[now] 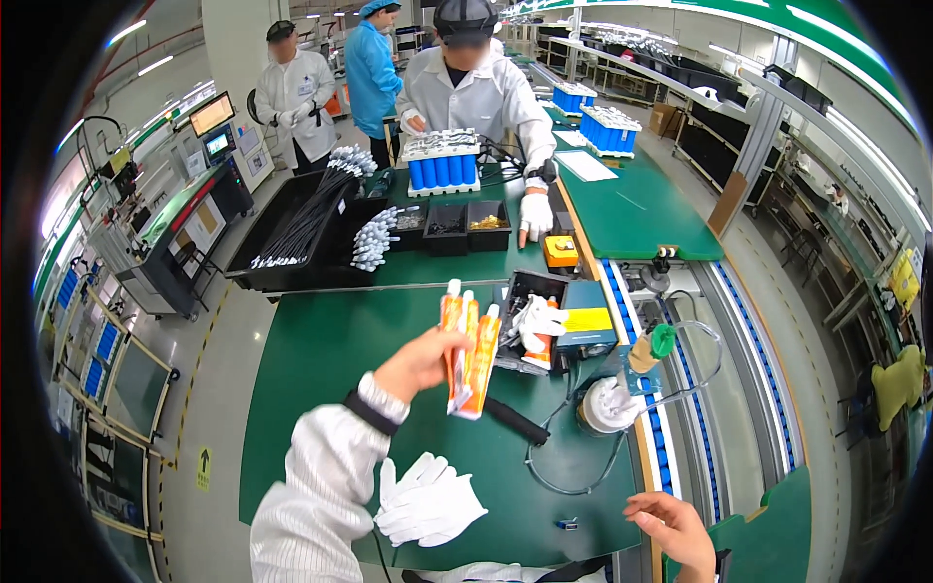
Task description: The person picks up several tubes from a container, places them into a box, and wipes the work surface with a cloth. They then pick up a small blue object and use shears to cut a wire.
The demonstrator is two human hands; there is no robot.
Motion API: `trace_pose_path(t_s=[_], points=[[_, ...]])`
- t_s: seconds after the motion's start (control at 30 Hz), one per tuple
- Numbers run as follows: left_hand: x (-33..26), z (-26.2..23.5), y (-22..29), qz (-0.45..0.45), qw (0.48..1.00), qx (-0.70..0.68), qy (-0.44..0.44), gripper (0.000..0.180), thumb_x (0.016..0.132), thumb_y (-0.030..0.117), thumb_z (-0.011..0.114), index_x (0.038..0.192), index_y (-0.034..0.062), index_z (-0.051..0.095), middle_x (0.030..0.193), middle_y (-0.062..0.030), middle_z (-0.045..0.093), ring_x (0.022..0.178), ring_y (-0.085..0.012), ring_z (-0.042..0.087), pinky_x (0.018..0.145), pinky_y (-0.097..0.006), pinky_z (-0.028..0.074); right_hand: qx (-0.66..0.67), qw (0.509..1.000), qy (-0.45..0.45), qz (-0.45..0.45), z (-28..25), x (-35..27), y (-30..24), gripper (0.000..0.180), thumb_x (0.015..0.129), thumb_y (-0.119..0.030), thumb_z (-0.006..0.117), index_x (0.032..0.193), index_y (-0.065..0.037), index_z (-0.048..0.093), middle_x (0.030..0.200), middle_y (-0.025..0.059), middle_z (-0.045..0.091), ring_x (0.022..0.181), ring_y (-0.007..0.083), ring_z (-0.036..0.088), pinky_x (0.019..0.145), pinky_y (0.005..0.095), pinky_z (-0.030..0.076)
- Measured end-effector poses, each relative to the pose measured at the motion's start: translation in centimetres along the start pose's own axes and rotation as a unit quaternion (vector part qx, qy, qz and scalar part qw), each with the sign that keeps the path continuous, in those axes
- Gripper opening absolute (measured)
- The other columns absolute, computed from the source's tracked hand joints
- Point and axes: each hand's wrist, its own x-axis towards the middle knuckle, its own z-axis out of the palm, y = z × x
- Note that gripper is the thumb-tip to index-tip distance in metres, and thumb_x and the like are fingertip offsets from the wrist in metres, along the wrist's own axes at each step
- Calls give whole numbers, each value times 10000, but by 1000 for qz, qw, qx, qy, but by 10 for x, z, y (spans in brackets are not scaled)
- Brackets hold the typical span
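My left hand (420, 361) fingers pinch three orange tubes (468, 355) up over the table (321, 360), gloves (428, 502) still off; right hand (673, 530) spread, w/ nothing in it.

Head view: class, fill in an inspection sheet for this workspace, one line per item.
Surface: green bench, mostly bare near the person.
Job's things: orange tubes with white caps, held upright as a bunch.
Clutter: white gloves on the bench; grey box with more tubes and a glove; green-capped bottle; black trays.
Hands: left hand grips the tubes; right hand bare, at the bench's edge, holding nothing.
Cables: black cable loops over the bench.
Surroundings: a gloved co-worker opposite by a blue cell pack; two more people behind.
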Motion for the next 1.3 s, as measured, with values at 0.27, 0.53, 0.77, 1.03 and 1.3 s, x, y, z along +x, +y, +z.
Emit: trace_pose_path(t_s=[0.27,0.53,0.77,1.03,1.3], points=[[106,37,14,-50,958,262,103,281,702,39,574,946,-79,500,834,-135,593,722,-224,607,630,-349,505,42,996,74,12,-33,-22,26,244,858,-123,535,1049,30,533,897,31,587,831,105,524,730,221,410],[116,73,4,21,703,690,172,515,641,210,661,1002,-101,467,969,-273,542,798,-362,573,697,-398,470,7,994,107,13,-51,-7,53,246,857,-133,540,1048,23,539,811,7,554,692,67,477,595,197,389],[84,57,-3,187,678,699,126,749,656,331,707,1224,-17,366,1180,-246,368,1134,-390,353,934,-377,342,-21,994,102,10,-57,6,75,248,860,-152,541,1048,10,540,711,-29,511,588,39,423,489,185,329],[37,52,4,140,605,782,-55,818,590,212,772,1265,79,331,1256,-184,351,1033,-360,472,857,-365,419,-117,986,113,-25,-55,8,82,298,846,-181,560,1076,6,537,829,47,598,701,103,520,634,217,421],[55,59,-13,216,557,801,-39,607,653,175,722,1181,97,433,944,-122,488,778,-300,555,673,-354,457,-99,990,78,56,-45,12,77,259,833,-128,559,1047,18,541,878,71,596,809,127,547,714,233,433]])
